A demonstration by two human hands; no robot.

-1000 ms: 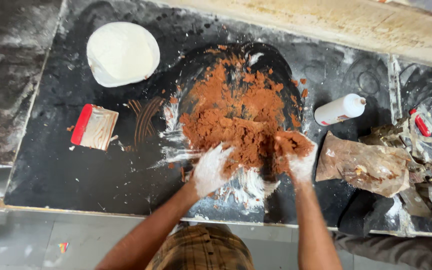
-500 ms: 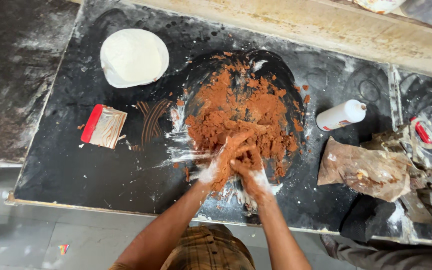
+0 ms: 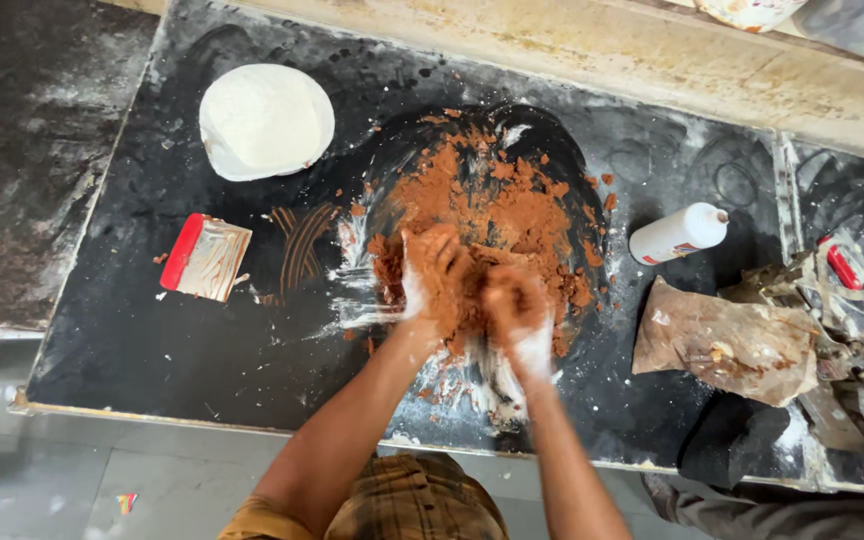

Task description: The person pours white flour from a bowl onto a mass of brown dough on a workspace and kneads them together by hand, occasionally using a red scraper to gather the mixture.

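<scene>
Head view: left hand [image 3: 430, 272] and right hand [image 3: 518, 310] side by side, fingers curled into crumbly reddish-brown clay [image 3: 492, 215] heaped mid-worktop [image 3: 152, 340]. White disc [image 3: 266, 120] at ten o'clock, red-handled scraper [image 3: 205, 259] at nine, white bottle [image 3: 678, 232] at three, crumpled brown bag [image 3: 727, 342] at four.

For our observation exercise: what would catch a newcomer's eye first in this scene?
First, the reddish-brown clay heap at the middle of the dark slab, with the left hand and right hand buried in its near edge, both coated in clay. Next, the white round disc at far left and the white bottle lying to the heap's right.
</scene>
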